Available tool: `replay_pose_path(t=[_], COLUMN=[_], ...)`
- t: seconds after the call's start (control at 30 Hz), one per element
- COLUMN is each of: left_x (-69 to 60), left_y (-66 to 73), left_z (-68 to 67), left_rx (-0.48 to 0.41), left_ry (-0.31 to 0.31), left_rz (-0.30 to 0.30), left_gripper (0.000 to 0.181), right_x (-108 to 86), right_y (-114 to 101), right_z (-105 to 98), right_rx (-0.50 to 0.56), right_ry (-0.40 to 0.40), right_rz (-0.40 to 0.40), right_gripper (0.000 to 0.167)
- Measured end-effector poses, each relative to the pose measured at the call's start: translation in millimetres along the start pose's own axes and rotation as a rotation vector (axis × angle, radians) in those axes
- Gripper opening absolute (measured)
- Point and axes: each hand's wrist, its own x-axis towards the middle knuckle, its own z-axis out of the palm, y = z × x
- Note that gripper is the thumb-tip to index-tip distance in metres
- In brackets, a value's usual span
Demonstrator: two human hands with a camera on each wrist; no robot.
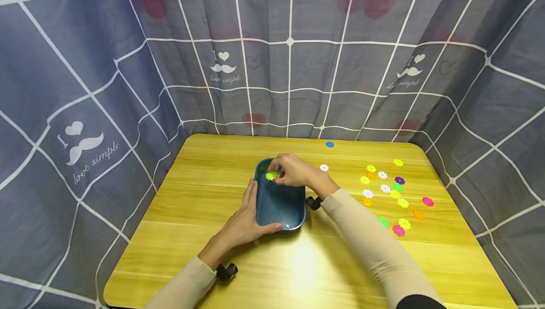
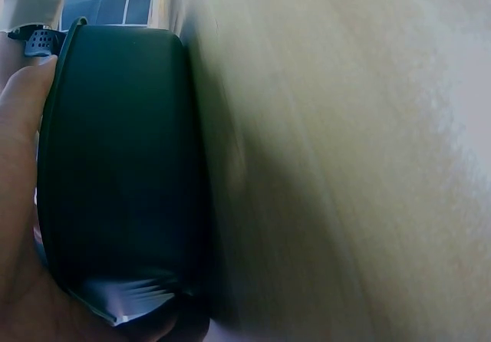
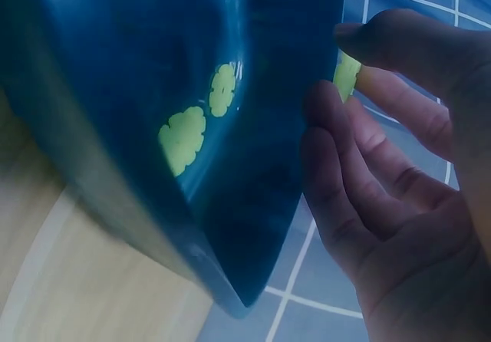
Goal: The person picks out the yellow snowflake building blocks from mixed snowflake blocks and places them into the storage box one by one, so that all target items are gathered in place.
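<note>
My right hand is over the far end of a dark blue, rounded rectangular tray. Its thumb and fingers pinch a yellow-green flower-shaped piece. In the right wrist view, two yellow-green flower shapes show inside the glossy tray; whether one is a reflection I cannot tell. My left hand rests against the tray's left side, fingers straight along the wall and thumb over the near rim. The left wrist view shows the thumb on the rim and the tray's outer wall.
Several flower pieces in white, yellow, orange, green, pink and purple lie scattered on the wooden table at the right. A white piece lies just right of the tray, a blue one at the back edge. Checked curtains surround the table.
</note>
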Motion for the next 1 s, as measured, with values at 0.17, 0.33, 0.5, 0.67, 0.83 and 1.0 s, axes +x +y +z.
replay_pose_path(t=[0.17, 0.33, 0.5, 0.67, 0.83, 1.0], left_x=[0.4, 1.1, 0.8, 0.6, 0.7, 0.8], left_y=[-0.9, -2.3, -1.1, -0.6, -0.7, -0.8], left_z=[0.4, 1.3, 0.4, 0.1, 0.4, 0.6], left_rx=[0.002, 0.004, 0.004, 0.004, 0.003, 0.002], left_ry=[0.002, 0.005, 0.004, 0.000, -0.003, -0.004], left_rz=[0.000, 0.002, -0.004, -0.001, -0.001, -0.007], left_gripper=[0.150, 0.149, 0.150, 0.151, 0.149, 0.148], right_x=[3.7, 6.3, 8.3, 10.4, 12.5, 13.9], right_y=[-2, -5, -8, -8, -8, -7], right_z=[4, 6, 6, 7, 9, 13], right_rx=[-0.012, -0.043, -0.044, -0.037, -0.037, -0.047], right_ry=[-0.011, -0.017, -0.022, -0.023, -0.015, -0.010], right_rz=[0.003, 0.009, 0.011, 0.012, 0.018, 0.020], right_gripper=[0.028, 0.028, 0.029, 0.029, 0.029, 0.031])
